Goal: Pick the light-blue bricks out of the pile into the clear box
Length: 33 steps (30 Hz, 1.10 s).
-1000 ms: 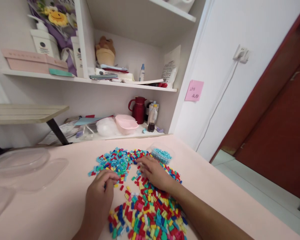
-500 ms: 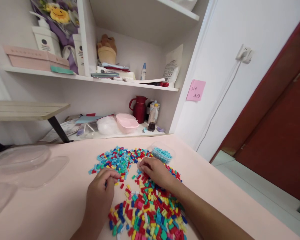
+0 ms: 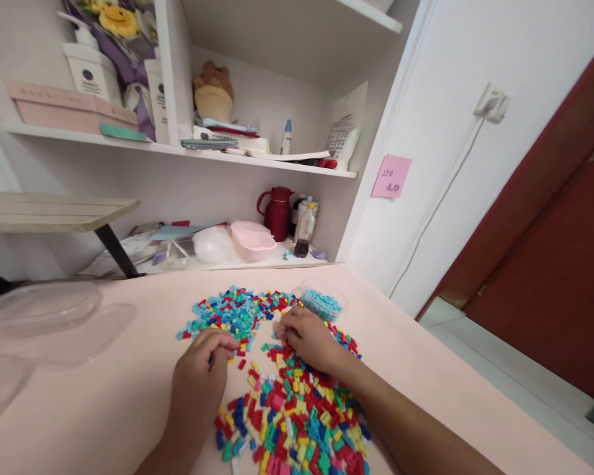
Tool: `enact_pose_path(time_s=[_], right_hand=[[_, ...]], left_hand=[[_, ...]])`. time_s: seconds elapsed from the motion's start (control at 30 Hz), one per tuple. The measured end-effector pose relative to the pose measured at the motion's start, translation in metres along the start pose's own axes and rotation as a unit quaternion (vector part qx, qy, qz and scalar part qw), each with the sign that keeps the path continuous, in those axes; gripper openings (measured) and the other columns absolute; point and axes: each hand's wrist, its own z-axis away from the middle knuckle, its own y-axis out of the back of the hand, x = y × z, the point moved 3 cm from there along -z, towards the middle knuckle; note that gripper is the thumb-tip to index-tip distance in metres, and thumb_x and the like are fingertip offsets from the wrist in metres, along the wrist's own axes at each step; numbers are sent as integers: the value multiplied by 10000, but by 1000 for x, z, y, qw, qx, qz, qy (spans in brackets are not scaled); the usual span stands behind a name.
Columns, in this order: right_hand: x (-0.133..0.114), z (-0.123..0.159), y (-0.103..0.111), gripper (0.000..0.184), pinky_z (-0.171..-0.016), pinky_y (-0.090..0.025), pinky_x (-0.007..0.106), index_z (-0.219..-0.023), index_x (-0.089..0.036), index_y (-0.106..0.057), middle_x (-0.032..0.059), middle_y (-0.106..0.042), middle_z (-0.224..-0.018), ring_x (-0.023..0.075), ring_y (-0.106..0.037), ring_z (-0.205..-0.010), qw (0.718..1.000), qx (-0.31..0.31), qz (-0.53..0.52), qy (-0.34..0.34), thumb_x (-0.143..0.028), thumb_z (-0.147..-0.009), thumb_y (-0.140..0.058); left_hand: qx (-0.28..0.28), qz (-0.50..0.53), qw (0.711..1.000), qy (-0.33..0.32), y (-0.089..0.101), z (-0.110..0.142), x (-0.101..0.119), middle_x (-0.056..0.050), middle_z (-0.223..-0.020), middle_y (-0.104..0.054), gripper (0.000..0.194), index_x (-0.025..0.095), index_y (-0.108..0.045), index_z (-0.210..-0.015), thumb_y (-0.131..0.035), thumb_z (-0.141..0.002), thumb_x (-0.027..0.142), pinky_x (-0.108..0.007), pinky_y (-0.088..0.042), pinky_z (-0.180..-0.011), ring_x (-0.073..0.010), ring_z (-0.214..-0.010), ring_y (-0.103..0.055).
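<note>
My left hand [image 3: 202,363] rests on the table with curled fingers, at the near edge of a mostly blue heap of small toy bricks [image 3: 235,307]. Whatever its fingers hold, if anything, is hidden. My right hand [image 3: 307,338] is closed, fingertips bent down over the strip between the brick heaps; what is in them cannot be made out. Just beyond it stands a clear plastic tub [image 3: 344,305] with light blue bricks [image 3: 323,301] inside. A larger spread of mixed-colour bricks [image 3: 297,422] lies nearer me, partly under my right forearm.
Clear plastic lids or trays [image 3: 86,333] lie at the left on the pink tabletop [image 3: 143,396]. Behind are a small wooden stand [image 3: 54,212], a pink container [image 3: 252,239], a red jug [image 3: 278,212] and a bottle of dark liquid [image 3: 304,231]. A wall borders the right.
My right hand has drawn back slightly toward me from the far bricks, and its stretched fingers have curled in. My left hand has stayed almost in place.
</note>
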Motion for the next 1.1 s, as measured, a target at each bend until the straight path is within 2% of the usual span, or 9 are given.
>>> enact_pose_path(time_s=[0.17, 0.23, 0.37, 0.43, 0.5, 0.63, 0.73, 0.87, 1.1], right_hand=[[1, -1, -2, 337, -831, -449, 256, -654, -205, -674, 2, -661, -842, 138, -604, -852, 998, -34, -49, 36, 46, -726, -461], [0, -1, -2, 316, -817, -452, 258, -652, -203, -664, 4, -656, -837, 143, -601, -853, 998, -23, -45, 34, 38, -726, -474], [-4, 0, -1, 315, -778, -465, 269, -911, -215, -686, 26, -641, -923, 161, -590, -856, 999, 22, -24, 7, -3, -715, -561], [-7, 0, -1, 346, -780, -469, 281, -1030, -220, -671, 37, -633, -946, 169, -589, -854, 1000, 22, -17, -4, -54, -731, -616], [-9, 0, -3, 312, -821, -461, 305, -1057, -225, -673, 40, -639, -924, 186, -589, -882, 1000, 6, -1, -3, -130, -761, -662], [-8, -1, -6, 261, -861, -448, 326, -1051, -230, -693, 55, -658, -952, 202, -593, -922, 1000, -13, 28, 6, -211, -791, -686], [-6, -1, -8, 247, -874, -444, 321, -1034, -220, -694, 64, -666, -988, 198, -595, -949, 999, -6, 31, 14, -140, -809, -630], [-4, -2, -9, 204, -853, -445, 299, -881, -212, -684, 34, -680, -908, 180, -601, -913, 1000, 1, 10, 14, -57, -776, -603], [2, -3, -11, 174, -837, -431, 298, -809, -210, -651, 14, -673, -846, 177, -587, -880, 1000, 8, 4, 10, -50, -744, -630]], left_hand=[[3, 1, 1000, -4, 0, 0, 2, 22, -782, -659, 228, 231, -636, -705, -421, -773, 204, -253, -489, -649, -129, -654, -635], [3, 3, 1000, -3, 0, 0, 2, 26, -780, -656, 222, 233, -636, -702, -427, -768, 197, -248, -486, -644, -126, -656, -635], [2, 6, 1000, -6, 1, 0, 4, 28, -776, -652, 220, 233, -633, -698, -430, -763, 181, -247, -486, -651, -126, -663, -635], [0, 4, 1000, -8, 1, 0, 4, 28, -775, -650, 225, 232, -629, -698, -421, -766, 176, -250, -486, -658, -125, -664, -636], [-5, 2, 1000, -11, 0, 1, 4, 25, -783, -651, 231, 230, -625, -701, -412, -774, 178, -255, -489, -666, -128, -673, -642], [-7, -2, 1000, -13, -1, 2, 2, 17, -782, -653, 239, 227, -620, -704, -400, -784, 178, -266, -492, -678, -141, -695, -652], [-9, -6, 1000, -17, -2, 2, 1, 17, -769, -653, 245, 229, -619, -693, -396, -775, 168, -266, -493, -675, -140, -681, -650], [-16, -8, 1000, -14, -2, 1, 3, 14, -770, -658, 249, 228, -622, -697, -392, -769, 166, -265, -495, -660, -140, -664, -648], [-20, -9, 1000, -10, -1, 1, 5, 13, -774, -665, 243, 229, -619, -692, -395, -765, 171, -264, -495, -651, -140, -652, -640]])
